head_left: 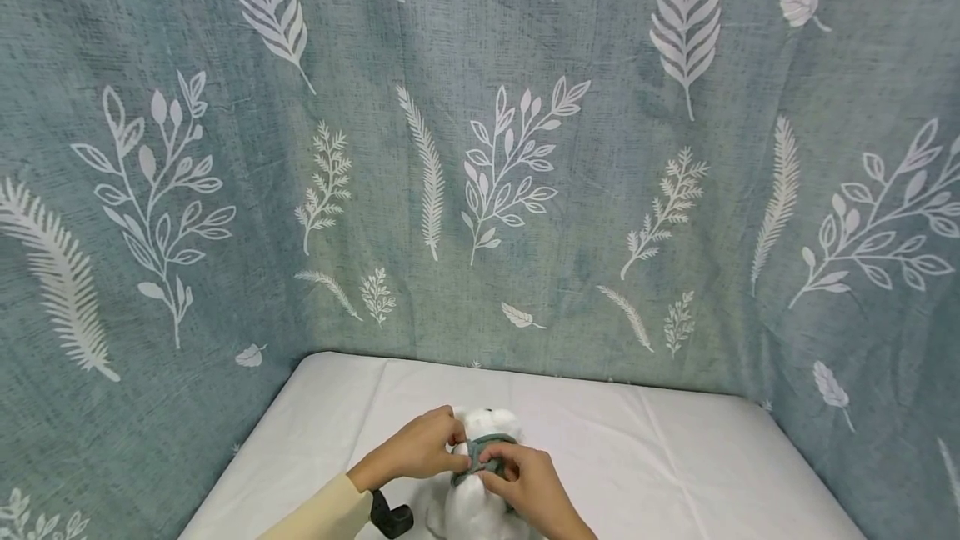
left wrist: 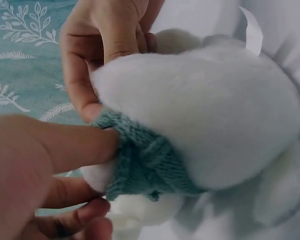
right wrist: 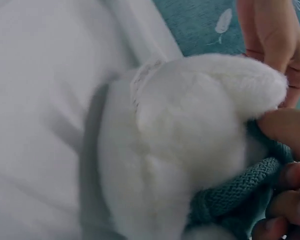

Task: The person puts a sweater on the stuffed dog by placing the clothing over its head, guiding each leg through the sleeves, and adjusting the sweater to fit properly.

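A white plush toy [head_left: 476, 507] with a teal knitted garment [head_left: 480, 450] is between my two hands on the white surface. My left hand [head_left: 427, 445] pinches the knit on the left side of the toy; in the left wrist view its thumb [left wrist: 92, 142] presses into the teal fabric. From the other side my right hand [head_left: 528, 483] pinches the knit near the middle, thumb and fingertips close together. In the right wrist view, the toy's white fur [right wrist: 185, 120] covers part of the knit [right wrist: 240, 190]. A small white tag [left wrist: 252, 32] sticks out of the toy's body.
A white cloth [head_left: 600, 440] with creases covers the surface under the toy. Blue-green curtains [head_left: 360, 248] with white leaf prints hang behind and at both sides. Below my left sleeve [head_left: 322, 511] is a black wrist device [head_left: 392, 517].
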### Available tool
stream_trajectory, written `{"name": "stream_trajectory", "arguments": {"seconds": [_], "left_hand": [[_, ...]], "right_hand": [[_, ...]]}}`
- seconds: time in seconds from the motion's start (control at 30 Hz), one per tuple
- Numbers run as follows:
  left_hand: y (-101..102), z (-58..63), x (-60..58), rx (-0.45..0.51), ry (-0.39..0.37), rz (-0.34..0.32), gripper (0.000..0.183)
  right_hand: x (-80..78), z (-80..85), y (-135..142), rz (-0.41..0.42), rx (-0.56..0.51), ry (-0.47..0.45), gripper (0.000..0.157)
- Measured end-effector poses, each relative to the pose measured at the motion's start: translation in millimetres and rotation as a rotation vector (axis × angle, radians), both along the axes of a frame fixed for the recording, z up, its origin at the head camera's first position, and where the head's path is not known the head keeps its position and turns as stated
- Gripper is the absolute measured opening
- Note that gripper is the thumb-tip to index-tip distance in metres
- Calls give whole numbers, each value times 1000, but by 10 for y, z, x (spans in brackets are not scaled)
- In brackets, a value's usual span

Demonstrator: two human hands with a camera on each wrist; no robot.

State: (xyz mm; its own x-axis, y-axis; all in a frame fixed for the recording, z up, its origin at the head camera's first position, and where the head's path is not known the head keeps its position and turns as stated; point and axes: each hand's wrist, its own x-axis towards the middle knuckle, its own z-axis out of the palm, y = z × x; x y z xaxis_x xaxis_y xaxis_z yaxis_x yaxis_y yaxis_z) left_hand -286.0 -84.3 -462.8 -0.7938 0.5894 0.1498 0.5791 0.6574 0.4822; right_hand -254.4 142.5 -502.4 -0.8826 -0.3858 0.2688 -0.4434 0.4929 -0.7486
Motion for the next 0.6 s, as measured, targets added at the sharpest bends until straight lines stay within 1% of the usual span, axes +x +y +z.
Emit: {"name": "stream_trajectory", "arguments": {"seconds": [0.07,0.13,0.2,0.27,0.37,0.43,0.53,0.6], "left_hand": [[-1,-14,5,25,-12,11,17],[1,-25,8,56,-27,26,19],[5,-40,4,92,-46,43,21],[8,-51,-5,133,-78,63,24],[5,-68,-22,194,-138,95,27],[-2,-68,-29,232,-175,115,28],[-12,-51,-35,291,-236,132,29],[-13,-43,-38,325,-277,134,30]], "right_hand": [[0,17,-9,-12,59,70,5],[2,37,-19,-27,113,126,11],[15,58,-15,-35,157,158,15],[39,78,6,-39,200,163,17],[88,105,68,-33,256,144,16],[111,120,113,-32,306,147,15],[125,137,169,-28,361,183,13],[121,139,194,-35,379,202,14]]}}
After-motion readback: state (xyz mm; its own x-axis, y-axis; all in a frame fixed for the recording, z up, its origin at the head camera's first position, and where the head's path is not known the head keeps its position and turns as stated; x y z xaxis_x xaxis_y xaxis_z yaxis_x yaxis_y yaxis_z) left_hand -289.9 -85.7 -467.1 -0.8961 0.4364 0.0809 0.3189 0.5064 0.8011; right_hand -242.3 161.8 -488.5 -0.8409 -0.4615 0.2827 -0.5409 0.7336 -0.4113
